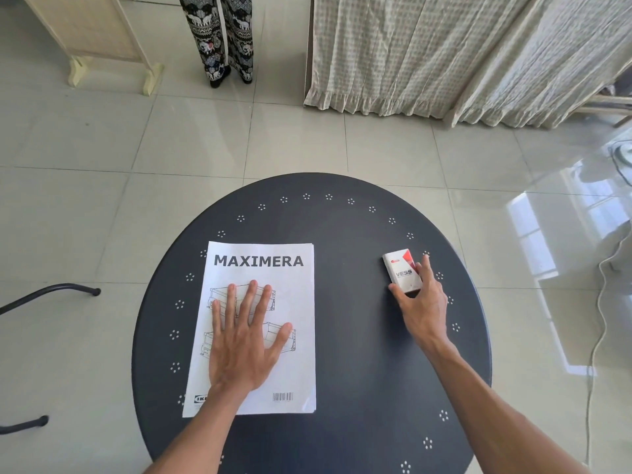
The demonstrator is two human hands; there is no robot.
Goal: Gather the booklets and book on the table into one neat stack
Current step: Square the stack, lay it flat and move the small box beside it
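Observation:
A large white booklet (273, 268) titled MAXIMERA lies flat on the left half of the round dark table (349, 234); more sheet edges show under it at its right side. My left hand (244, 340) rests flat on it with fingers spread. A small white and red book (400, 270) marked VESS lies on the right side of the table. My right hand (422, 299) grips its near end, thumb on the left edge and fingers on the right edge.
A person in patterned trousers (222, 39) stands on the tiled floor beyond the table. A wooden screen (89, 35) stands at far left, curtains (444, 53) at far right. Black chair legs (51, 292) are at left; a white cable (602, 319) runs at right.

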